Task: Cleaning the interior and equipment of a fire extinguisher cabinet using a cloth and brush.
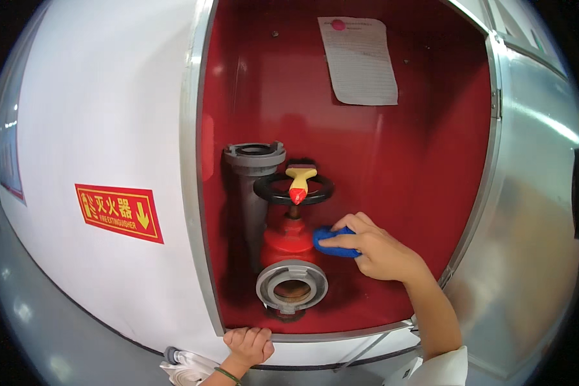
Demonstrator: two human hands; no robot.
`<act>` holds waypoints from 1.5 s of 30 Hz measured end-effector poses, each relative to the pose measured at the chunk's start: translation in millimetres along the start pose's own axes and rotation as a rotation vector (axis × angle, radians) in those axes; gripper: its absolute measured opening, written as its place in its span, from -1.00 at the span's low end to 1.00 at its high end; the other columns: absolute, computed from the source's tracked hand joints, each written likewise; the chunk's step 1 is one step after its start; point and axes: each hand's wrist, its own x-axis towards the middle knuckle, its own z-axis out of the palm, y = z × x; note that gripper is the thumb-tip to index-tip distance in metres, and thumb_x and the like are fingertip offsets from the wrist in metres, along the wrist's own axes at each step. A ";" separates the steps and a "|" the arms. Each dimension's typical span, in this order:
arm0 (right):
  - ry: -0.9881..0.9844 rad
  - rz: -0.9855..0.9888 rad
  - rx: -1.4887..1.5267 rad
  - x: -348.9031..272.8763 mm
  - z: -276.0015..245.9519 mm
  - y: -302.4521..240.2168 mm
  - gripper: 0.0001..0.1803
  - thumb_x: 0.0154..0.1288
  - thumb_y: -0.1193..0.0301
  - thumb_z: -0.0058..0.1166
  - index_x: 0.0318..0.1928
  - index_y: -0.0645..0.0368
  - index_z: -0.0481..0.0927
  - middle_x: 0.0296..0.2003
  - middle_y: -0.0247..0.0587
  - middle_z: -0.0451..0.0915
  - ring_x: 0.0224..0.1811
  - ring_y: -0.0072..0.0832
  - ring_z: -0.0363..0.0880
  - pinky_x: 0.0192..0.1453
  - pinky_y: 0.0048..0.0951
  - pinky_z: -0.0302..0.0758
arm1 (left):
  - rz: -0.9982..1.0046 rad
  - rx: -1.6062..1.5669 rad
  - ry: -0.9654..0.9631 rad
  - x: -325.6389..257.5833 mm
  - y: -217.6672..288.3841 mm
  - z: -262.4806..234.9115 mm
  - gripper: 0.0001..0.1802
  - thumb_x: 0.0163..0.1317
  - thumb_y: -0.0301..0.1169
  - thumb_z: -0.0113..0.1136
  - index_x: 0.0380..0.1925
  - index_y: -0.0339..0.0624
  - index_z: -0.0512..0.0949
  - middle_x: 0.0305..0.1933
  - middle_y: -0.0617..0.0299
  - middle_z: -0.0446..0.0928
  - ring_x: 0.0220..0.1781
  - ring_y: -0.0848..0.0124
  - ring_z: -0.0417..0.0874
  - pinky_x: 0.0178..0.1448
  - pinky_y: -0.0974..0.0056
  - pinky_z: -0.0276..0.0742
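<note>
My right hand (381,249) grips a blue cloth (336,242), bunched under the fingers, and presses it to the right side of a red hydrant valve (289,239). Above the valve body is a black handwheel (264,192). Across the wheel lies a small yellow tool (301,172) with a red tip, which looks like a brush. A grey metal ring coupling (264,287) faces forward at the valve's outlet. My left hand (249,344) is closed over the bottom edge of the red cabinet (360,310).
A grey hose nozzle (246,199) stands upright behind the valve. A printed sheet (360,64) hangs on the cabinet's back wall. The metal door (534,212) is swung out to the right. A rolled white hose (190,370) lies below left, and a red sign (119,213) is on the white wall.
</note>
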 end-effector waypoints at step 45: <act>0.404 0.169 -0.037 7.2 66.6 28.5 -0.31 -0.16 0.80 -0.15 0.07 0.01 0.49 0.06 0.00 0.33 0.06 -0.02 0.28 0.17 -0.18 0.32 | 0.074 0.001 0.048 -6.2 -3.9 14.5 -0.76 0.07 -0.21 -0.17 -0.49 0.05 0.51 -0.46 0.36 0.43 -0.35 0.36 0.36 -0.14 0.20 0.14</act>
